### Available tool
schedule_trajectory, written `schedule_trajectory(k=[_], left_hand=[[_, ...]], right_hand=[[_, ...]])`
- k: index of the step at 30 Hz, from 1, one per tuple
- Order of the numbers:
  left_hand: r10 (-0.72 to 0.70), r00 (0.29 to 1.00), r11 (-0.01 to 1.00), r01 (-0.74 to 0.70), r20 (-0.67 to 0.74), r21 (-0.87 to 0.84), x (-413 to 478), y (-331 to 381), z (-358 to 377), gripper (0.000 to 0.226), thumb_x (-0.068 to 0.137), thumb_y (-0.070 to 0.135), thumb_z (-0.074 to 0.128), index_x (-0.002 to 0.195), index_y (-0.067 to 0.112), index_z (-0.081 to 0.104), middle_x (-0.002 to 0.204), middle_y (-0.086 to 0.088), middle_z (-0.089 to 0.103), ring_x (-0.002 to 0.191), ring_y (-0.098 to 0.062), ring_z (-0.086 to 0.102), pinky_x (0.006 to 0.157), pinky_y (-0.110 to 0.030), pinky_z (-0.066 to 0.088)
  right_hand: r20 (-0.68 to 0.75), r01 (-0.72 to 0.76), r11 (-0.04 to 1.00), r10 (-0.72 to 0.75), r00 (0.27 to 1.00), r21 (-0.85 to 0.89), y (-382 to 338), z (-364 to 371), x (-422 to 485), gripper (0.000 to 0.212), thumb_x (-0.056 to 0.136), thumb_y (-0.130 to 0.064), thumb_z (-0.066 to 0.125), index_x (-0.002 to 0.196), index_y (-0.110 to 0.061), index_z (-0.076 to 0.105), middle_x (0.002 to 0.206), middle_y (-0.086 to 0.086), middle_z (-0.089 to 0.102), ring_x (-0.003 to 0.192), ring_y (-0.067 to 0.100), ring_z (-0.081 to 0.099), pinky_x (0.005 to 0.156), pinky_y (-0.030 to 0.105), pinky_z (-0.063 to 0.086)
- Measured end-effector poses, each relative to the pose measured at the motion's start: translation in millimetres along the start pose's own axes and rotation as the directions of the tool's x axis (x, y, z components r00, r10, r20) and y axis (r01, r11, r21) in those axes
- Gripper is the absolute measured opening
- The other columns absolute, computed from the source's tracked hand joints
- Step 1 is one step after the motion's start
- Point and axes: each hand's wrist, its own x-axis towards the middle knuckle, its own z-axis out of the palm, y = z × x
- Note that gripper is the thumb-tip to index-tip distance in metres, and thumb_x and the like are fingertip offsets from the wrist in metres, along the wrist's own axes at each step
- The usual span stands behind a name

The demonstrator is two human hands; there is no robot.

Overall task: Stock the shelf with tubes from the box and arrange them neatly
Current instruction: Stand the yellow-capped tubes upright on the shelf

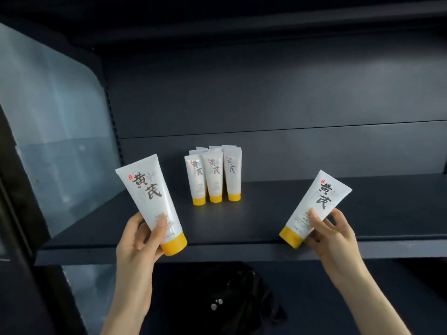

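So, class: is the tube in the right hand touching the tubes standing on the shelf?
Apart. The head view shows a wide stretch of shelf between the tube held by the right hand and the standing tubes.

From where I stand, only the person's arms show. The left forearm (128,298) enters the view at about seven o'clock, and the right forearm (362,293) at about five. Both are slim and bare from the wrist down to the lower edge. The left hand (139,240) and right hand (332,238) are bare too, with long, slender fingers. The left thumbnail (162,222) is trimmed short and looks plain.
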Motion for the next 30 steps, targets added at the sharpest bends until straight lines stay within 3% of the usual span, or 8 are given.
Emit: schedule_trajectory(k=[8, 15, 17, 20, 23, 30], left_hand=[[-0.021, 1.000, 0.999, 0.021, 0.013, 0.023, 31, -12, -41, 0.043, 0.069, 0.038, 0.067, 0.110, 0.029, 0.061, 0.103, 0.010, 0.072, 0.093, -0.008, 0.069, 0.068, -0.029, 0.053], [-0.032, 0.999, 0.999, 0.032, 0.022, -0.008, 44, -15, -44, 0.040, 0.070, 0.031, 0.067, 0.109, 0.029, 0.060, 0.102, 0.010, 0.072, 0.093, -0.008, 0.069, 0.062, -0.023, 0.057], [-0.025, 0.999, 1.000, 0.025, 0.026, -0.014, 48, -15, -42, 0.038, 0.070, 0.029, 0.066, 0.108, 0.028, 0.060, 0.100, 0.010, 0.073, 0.091, -0.007, 0.069, 0.060, -0.020, 0.056], [-0.009, 0.999, 1.000, 0.008, 0.032, 0.005, 51, -14, -40, 0.041, 0.068, 0.031, 0.067, 0.108, 0.029, 0.059, 0.099, 0.010, 0.073, 0.091, -0.006, 0.069, 0.062, -0.021, 0.057], [0.012, 1.000, 1.000, -0.013, 0.025, 0.016, 53, -14, -41, 0.046, 0.067, 0.031, 0.068, 0.111, 0.026, 0.059, 0.102, 0.008, 0.072, 0.094, -0.008, 0.069, 0.066, -0.020, 0.057], [0.014, 1.000, 1.000, -0.014, -0.011, 0.007, 52, -22, -42, 0.049, 0.068, 0.029, 0.068, 0.116, 0.022, 0.059, 0.104, 0.006, 0.072, 0.095, -0.009, 0.068, 0.067, -0.020, 0.057]], right_hand=[[0.066, 0.046, 0.994, -0.039, 0.997, -0.103, 30, 94, 25, 0.026, 0.088, -0.008, 0.062, 0.112, -0.013, 0.053, 0.104, 0.004, 0.070, 0.091, 0.018, 0.069, 0.064, 0.030, 0.057], [0.239, 0.037, 0.961, 0.031, 0.971, -0.275, 59, 175, 66, 0.028, 0.090, -0.007, 0.061, 0.115, -0.010, 0.049, 0.113, 0.016, 0.062, 0.103, 0.030, 0.064, 0.083, 0.046, 0.056], [0.254, 0.065, 0.945, 0.020, 0.967, -0.321, 72, 191, 73, 0.028, 0.090, -0.007, 0.061, 0.114, -0.012, 0.048, 0.112, 0.012, 0.060, 0.103, 0.027, 0.062, 0.083, 0.040, 0.056], [0.268, 0.096, 0.906, 0.020, 0.963, -0.413, 96, 203, 79, 0.032, 0.091, -0.009, 0.061, 0.116, -0.020, 0.044, 0.116, 0.005, 0.057, 0.106, 0.019, 0.059, 0.082, 0.028, 0.055], [0.278, 0.114, 0.863, 0.031, 0.960, -0.492, 111, 206, 85, 0.037, 0.092, -0.010, 0.059, 0.122, -0.018, 0.041, 0.123, 0.001, 0.053, 0.118, 0.019, 0.053, 0.096, 0.038, 0.050], [0.243, 0.121, 0.829, 0.019, 0.970, -0.546, 117, 208, 99, 0.033, 0.091, -0.014, 0.062, 0.114, -0.025, 0.041, 0.123, 0.000, 0.055, 0.113, 0.018, 0.056, 0.095, 0.038, 0.051]])
